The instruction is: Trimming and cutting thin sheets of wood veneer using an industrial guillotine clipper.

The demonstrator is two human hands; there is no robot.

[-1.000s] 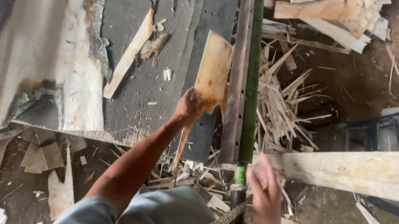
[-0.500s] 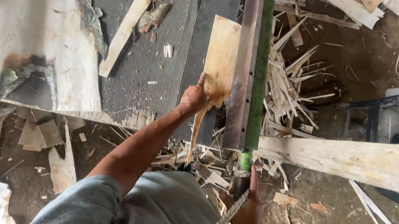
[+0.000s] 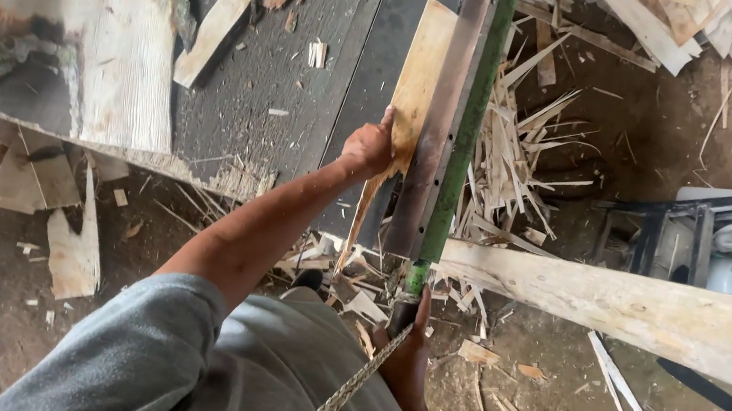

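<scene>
A thin, pale wood slab (image 3: 418, 89) with a splintered lower tip lies on the dark counter (image 3: 304, 101), against a long metal rail (image 3: 440, 121); the left hand (image 3: 367, 146) has its fingers closed on the slab's edge, while the right hand (image 3: 407, 354), fingers wrapped, grips the dark end of a green pole (image 3: 468, 124). Judging by this, the jagged tip could splinter into the palm, or the slab could snag on the rail. No packages, labels or signs are visible.

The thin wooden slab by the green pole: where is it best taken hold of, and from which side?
Grip the thin wooden slab low on its left edge, from the left, as the left hand does. Its right edge lies against the metal rail, and its bottom tapers to a splinter.
</scene>
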